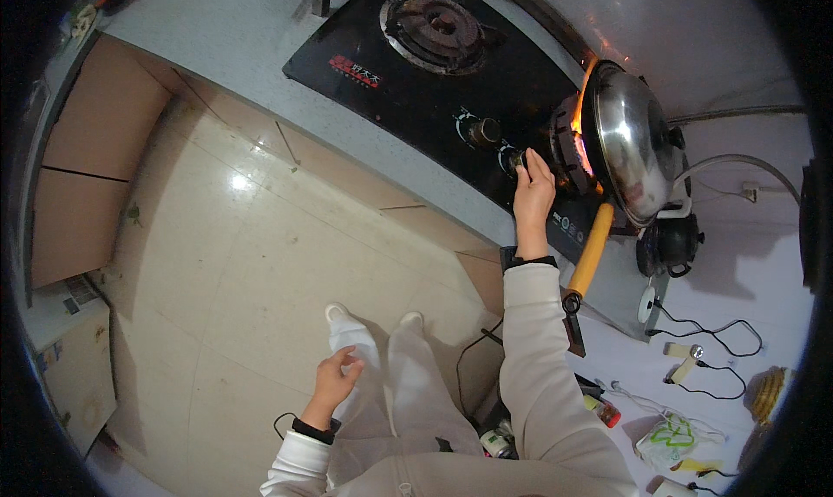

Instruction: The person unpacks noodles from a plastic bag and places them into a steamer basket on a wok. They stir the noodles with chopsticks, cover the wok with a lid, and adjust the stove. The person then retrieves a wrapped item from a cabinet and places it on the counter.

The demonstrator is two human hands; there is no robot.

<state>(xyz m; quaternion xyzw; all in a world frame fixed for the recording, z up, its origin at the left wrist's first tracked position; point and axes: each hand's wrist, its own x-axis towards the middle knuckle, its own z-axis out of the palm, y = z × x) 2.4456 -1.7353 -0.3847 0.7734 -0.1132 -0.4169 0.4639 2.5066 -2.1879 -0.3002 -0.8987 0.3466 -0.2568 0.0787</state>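
My right hand [535, 198] grips a round control knob [518, 161] of the black glass gas stove [403, 113]. A second knob [486, 131] stands just beside it. Orange flames [580, 142] rise at the lit burner, beneath and along the side of a wok covered by a domed steel lid [631, 142]. The wok's yellow handle [591, 250] points back toward my right sleeve. My left hand [335, 380] hangs over my legs with its fingers loosely curled and apart, holding nothing.
Another burner [435, 32] without a pan is at the stove's far side. A small black pot [677, 240] stands past the wok. Cords, a plastic bag [667, 440] and a red-lidded jar [608, 414] lie at the right. Cabinets [97, 159] line the left.
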